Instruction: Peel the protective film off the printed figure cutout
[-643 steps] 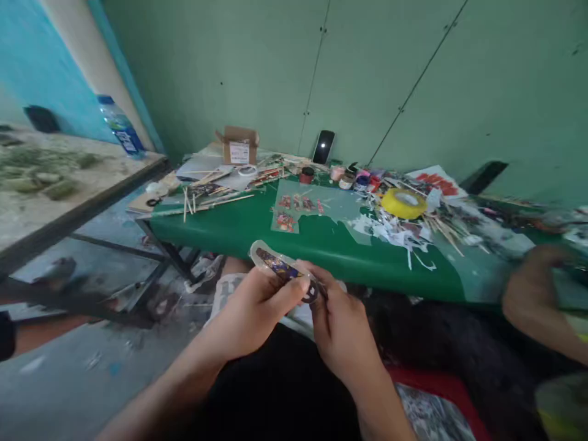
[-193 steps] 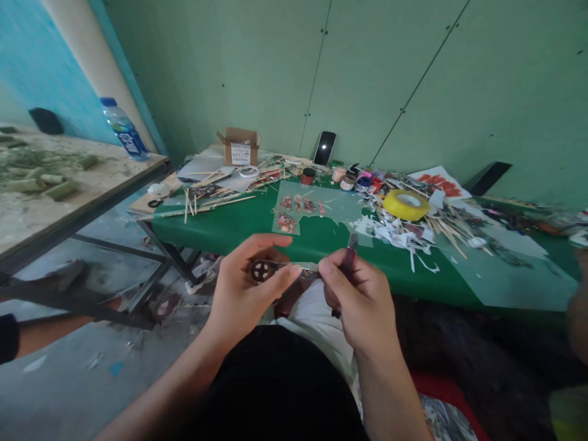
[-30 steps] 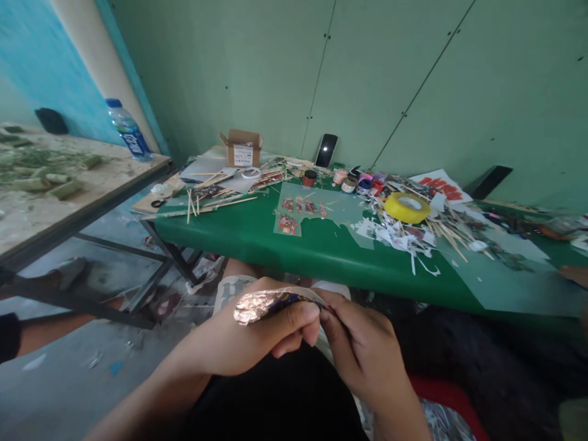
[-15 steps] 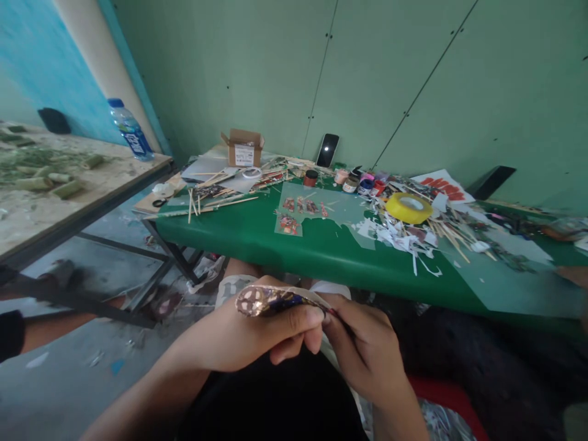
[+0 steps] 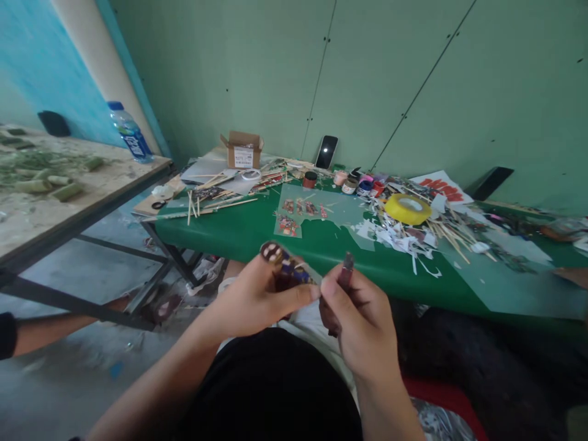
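My left hand (image 5: 271, 294) is closed on a thin patterned cutout (image 5: 287, 264) in dark blue and gold, with pale spots at its rounded left end. It is held above my lap, in front of the table edge. My right hand (image 5: 361, 312) is closed on a small tool with a dark red body and a grey tip (image 5: 348, 264), which points up. The tips of both thumbs meet at the cutout's right end. My fingers hide the rest of the tool and part of the cutout.
On the green table (image 5: 220, 236) lie small printed pieces (image 5: 289, 225), thin sticks, paint jars (image 5: 350, 185), yellow tape (image 5: 408, 209) and white paper scraps (image 5: 404, 236). A phone (image 5: 326, 152) leans on the wall. A bottle (image 5: 131, 133) stands on the left table. Another person's arm (image 5: 59, 331) shows at left.
The cutout has lifted toward the table and turned, its right end dipping. My right hand has turned so the grey-tipped tool now shows upright in it.
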Motion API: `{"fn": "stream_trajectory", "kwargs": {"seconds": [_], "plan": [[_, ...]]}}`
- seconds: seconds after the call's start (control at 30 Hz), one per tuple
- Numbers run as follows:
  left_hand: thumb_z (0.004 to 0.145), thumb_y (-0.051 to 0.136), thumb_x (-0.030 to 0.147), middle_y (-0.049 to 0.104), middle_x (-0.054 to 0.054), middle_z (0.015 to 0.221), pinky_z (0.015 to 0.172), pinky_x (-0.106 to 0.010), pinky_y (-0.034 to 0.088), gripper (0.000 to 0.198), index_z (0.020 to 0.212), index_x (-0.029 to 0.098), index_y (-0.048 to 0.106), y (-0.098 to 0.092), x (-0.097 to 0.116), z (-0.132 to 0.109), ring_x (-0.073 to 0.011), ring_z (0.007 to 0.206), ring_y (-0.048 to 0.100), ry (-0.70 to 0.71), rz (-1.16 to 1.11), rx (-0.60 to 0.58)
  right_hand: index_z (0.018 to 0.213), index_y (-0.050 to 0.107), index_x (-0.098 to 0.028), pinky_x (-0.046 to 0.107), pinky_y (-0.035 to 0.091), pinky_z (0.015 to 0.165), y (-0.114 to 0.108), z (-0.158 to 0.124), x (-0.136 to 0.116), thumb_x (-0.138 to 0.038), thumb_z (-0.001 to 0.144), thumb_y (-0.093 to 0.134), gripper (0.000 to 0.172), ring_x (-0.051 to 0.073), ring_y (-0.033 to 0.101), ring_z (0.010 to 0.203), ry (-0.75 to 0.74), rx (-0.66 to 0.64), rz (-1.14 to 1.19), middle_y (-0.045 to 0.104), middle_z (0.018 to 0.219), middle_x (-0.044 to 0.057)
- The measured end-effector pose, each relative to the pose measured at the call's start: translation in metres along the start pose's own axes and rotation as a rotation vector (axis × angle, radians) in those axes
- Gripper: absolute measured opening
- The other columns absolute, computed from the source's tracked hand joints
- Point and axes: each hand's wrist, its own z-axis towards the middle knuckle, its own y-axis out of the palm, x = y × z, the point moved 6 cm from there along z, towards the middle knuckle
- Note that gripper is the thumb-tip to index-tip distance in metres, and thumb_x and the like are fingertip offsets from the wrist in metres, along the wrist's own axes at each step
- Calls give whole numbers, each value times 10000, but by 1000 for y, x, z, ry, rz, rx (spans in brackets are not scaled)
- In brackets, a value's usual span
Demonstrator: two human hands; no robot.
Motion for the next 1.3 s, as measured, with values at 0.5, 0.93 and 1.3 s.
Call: {"fn": "stream_trajectory", "kwargs": {"seconds": [0.5, 0.93, 1.3], "plan": [[845, 644, 411, 343, 90, 469, 381, -184, 200, 372, 621, 189, 446, -5, -5, -7, -39, 400, 278, 142, -299, 500, 834, 550, -228, 205, 349, 434, 18, -17, -16, -227, 973, 420, 190, 100, 479, 434, -354, 91, -601, 512, 551, -65], [930, 515, 420, 350, 68, 479, 423, -214, 230, 419, 593, 197, 402, 5, 1, -12, -63, 442, 296, 147, -154, 378, 922, 556, -217, 216, 349, 414, 21, -16, -17, -205, 965, 394, 169, 112, 543, 412, -446, 93, -715, 602, 574, -47], [895, 504, 281, 347, 68, 515, 445, -215, 240, 313, 604, 196, 424, 6, 4, -14, -74, 475, 286, 166, -153, 354, 881, 545, -237, 212, 363, 441, 18, -18, -17, -208, 973, 416, 161, 111, 549, 424, -481, 90, -754, 601, 582, -60]]}}
